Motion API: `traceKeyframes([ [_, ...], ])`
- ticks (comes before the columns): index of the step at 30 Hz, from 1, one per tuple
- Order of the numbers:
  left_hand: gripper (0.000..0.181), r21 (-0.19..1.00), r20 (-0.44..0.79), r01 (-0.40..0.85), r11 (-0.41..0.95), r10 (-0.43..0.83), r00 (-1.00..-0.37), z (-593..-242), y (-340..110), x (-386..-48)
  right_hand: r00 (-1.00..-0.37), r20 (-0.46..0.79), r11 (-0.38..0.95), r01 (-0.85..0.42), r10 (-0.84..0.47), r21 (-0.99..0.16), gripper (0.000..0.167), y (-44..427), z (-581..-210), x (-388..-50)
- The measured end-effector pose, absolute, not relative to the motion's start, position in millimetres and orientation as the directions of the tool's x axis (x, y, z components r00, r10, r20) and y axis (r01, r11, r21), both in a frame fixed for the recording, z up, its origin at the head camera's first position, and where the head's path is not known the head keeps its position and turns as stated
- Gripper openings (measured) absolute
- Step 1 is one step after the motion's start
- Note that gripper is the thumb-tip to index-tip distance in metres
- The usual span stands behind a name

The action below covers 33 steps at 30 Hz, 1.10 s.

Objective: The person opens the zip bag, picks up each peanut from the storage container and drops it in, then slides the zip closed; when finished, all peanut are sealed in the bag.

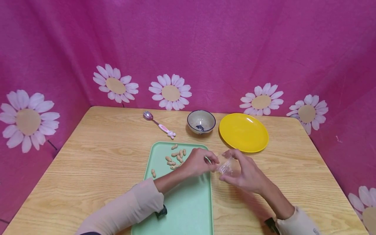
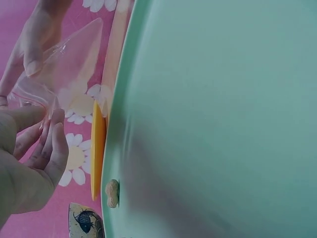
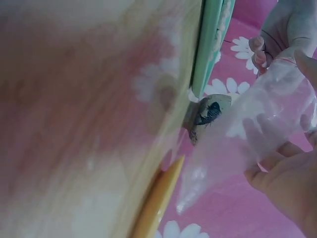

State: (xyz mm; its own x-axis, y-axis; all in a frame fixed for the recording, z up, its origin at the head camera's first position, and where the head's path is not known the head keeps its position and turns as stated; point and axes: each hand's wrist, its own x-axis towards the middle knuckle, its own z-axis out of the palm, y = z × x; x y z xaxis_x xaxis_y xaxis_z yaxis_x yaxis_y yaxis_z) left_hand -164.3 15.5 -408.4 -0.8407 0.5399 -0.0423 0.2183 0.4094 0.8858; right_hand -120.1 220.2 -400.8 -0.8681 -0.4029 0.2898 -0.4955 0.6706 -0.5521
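Note:
A clear plastic bag [image 1: 225, 167] is held above the table, just off the green tray's right edge. My left hand [image 1: 200, 162] pinches the bag's gathered edge between thumb and fingers. Around its other side curve the thumb and fingers of my right hand [image 1: 246, 173]. In the left wrist view the bag [image 2: 74, 62] spreads out thin and see-through, and I make out nothing inside it. Several unshelled peanuts [image 1: 180, 159] lie on the far part of the green tray [image 1: 188, 209]; my left forearm passes over the tray and may hide others.
Beyond the tray stands a small bowl [image 1: 201, 119] with a dark fish drawing. To its right lies a yellow plate [image 1: 243, 132], to its left a spoon [image 1: 160, 125] with a pink-and-white rabbit handle. A pink flowered curtain [image 1: 205, 49] surrounds the wooden table [image 1: 97, 156].

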Motion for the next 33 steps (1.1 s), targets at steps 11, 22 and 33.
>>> traceKeyframes([
  [11, 0.011, 0.911, -0.029, 0.207, 0.357, 0.555, -0.831, -411.6, 17.9, -163.2, -0.932, 0.136, 0.694, -0.343, -0.336, -0.633, 0.092, 222.2, -410.7, -118.4],
  [22, 0.018, 0.89, 0.0, 0.276, 0.362, 0.606, -0.796, -410.8, 2.3, -166.3, -0.93, 0.11, 0.674, -0.332, -0.351, -0.659, 0.072, 228.5, -417.2, -122.3],
  [33, 0.024, 0.856, -0.08, 0.166, 0.489, 0.443, -0.893, -407.7, -45.6, -193.3, -0.93, 0.097, 0.67, -0.325, -0.355, -0.668, 0.071, 232.7, -422.8, -124.8],
])
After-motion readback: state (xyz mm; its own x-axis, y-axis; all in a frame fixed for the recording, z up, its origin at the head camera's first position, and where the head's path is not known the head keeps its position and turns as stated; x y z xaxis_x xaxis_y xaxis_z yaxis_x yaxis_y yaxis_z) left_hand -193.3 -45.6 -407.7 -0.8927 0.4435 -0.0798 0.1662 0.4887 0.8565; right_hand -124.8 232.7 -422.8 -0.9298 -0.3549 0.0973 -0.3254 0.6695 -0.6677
